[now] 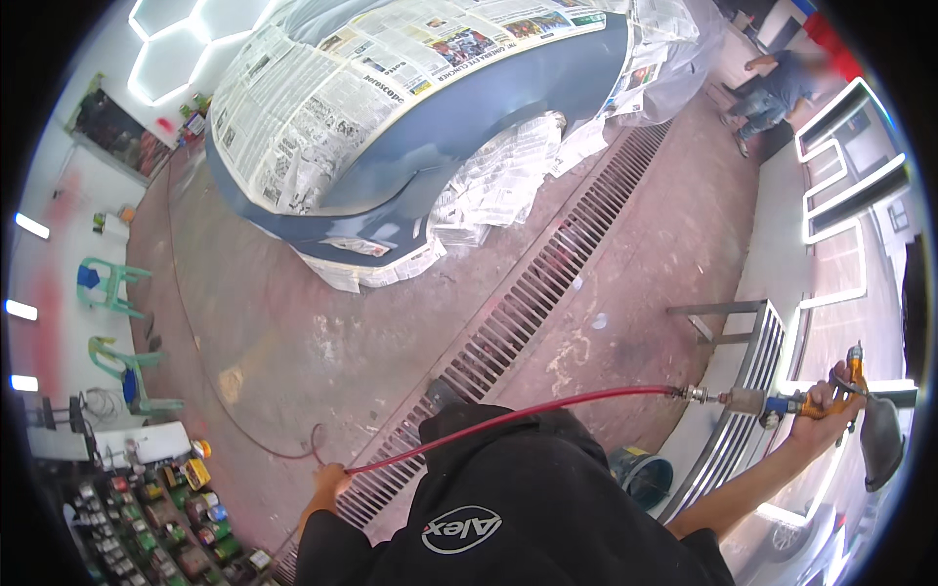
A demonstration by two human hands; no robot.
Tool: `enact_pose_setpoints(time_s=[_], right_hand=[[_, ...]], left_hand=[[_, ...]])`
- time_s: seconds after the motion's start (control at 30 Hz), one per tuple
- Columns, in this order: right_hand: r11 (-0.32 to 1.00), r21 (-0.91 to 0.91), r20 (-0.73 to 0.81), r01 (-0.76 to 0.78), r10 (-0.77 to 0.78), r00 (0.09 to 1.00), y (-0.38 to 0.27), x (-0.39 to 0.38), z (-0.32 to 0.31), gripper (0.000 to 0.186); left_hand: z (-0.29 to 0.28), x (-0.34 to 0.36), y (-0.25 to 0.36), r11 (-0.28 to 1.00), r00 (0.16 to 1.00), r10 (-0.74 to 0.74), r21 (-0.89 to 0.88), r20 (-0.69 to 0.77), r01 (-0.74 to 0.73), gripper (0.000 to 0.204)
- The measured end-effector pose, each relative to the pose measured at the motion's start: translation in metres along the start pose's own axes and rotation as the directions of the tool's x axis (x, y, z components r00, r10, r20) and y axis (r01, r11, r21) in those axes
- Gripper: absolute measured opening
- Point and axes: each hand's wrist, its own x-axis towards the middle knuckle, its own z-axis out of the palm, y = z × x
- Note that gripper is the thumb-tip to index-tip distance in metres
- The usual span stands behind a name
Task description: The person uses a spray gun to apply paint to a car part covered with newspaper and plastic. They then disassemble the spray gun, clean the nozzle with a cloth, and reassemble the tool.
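My right hand point(823, 412), raised at the far right, is wrapped round an orange spray gun point(856, 376) with a dark cup point(882, 444) on it. A silver and blue fitting point(752, 401) joins the gun to a red air hose point(528, 405). The hose runs across in front of my body to my left hand point(330, 481), whose fingers are closed round it at the lower left. Ahead stands a car with a matte blue-grey body panel point(410, 161). Taped newspaper point(303, 117) covers much of its upper surface and the wheel area. Both hands are well apart from the car.
A slotted floor drain point(518, 327) runs diagonally between me and the car. A slatted metal bench point(747, 371) and a bucket point(645, 477) stand at right. Green chairs point(115, 285) and clustered cans point(156, 523) are at left. Another person point(772, 93) stands at the far right.
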Motion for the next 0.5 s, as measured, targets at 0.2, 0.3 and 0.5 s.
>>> enact_pose_setpoints(time_s=[0.2,0.3,0.5], right_hand=[[0.991,-0.010,-0.030,-0.132,0.132,0.991,0.058,0.061,-0.070,0.052],[0.984,-0.004,-0.065,-0.179,0.178,0.982,0.076,0.078,-0.100,0.052],[0.960,-0.057,-0.066,-0.274,0.270,0.961,0.088,0.125,-0.148,0.055]], left_hand=[[0.138,-0.103,0.109,0.860,0.981,-0.139,-0.474,0.134,0.187,0.059],[0.195,-0.165,0.196,0.788,0.964,-0.109,-0.570,0.242,0.232,0.066],[0.286,-0.315,0.356,0.694,0.925,-0.082,-0.645,0.372,0.321,0.072]])
